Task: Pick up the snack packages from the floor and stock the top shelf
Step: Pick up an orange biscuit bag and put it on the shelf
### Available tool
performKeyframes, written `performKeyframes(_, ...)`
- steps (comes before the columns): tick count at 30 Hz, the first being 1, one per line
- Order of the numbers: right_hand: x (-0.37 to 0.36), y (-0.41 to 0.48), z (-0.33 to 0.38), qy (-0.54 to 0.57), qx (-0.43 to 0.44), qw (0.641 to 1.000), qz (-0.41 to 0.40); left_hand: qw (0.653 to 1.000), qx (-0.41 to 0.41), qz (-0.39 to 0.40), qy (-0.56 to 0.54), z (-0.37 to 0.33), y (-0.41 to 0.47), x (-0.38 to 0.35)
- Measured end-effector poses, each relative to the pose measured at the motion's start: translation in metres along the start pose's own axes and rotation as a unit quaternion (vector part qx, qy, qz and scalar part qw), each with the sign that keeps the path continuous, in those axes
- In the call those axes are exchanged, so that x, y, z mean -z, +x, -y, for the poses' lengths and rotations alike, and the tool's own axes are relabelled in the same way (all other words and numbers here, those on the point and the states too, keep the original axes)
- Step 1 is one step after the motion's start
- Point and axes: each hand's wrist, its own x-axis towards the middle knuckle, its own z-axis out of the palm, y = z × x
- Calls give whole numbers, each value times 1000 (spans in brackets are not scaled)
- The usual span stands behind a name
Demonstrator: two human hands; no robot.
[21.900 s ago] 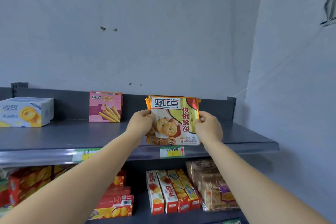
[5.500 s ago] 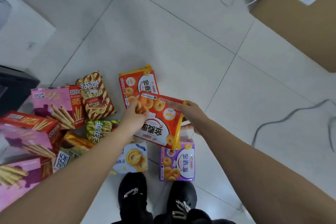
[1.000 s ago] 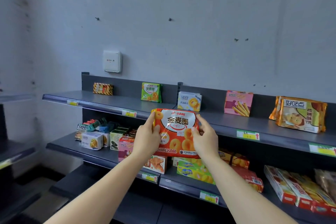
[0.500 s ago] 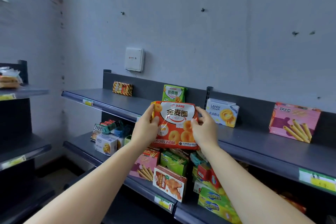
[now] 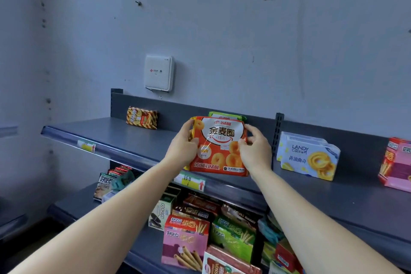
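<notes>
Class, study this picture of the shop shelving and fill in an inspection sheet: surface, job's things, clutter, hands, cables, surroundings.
Surface: top shelf, dark grey, mostly bare, price tags on its front lip.
Job's things: orange snack bag held upright at the shelf's front; green bag behind it, striped bag, white biscuit box and pink box sit on the shelf.
Clutter: lower shelf crowded with mixed snack boxes, several tilted.
Hands: left hand and right hand grip the orange snack bag's sides.
Cables: nothing seen.
Surroundings: grey wall with a white wall unit above the shelf.
</notes>
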Motion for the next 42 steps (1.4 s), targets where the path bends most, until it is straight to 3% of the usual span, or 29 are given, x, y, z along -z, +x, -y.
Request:
performKeyframes(15, -83, 112, -43, -78, -2, 997, -6, 999, 9, 33, -22, 55, 154, -12)
performKeyframes(28, -117, 142, -62, -124, -22, 992, -9, 994, 21, 89, -60, 86, 223, -15)
performKeyframes(38, -120, 129, -51, -182, -31, 982, -29, 996, -22, 61, 61, 82, 225, -9)
performKeyframes(42, -110, 117, -46, -208, -58, 975, -47, 985, -87, 7, 148, 76, 216, -7)
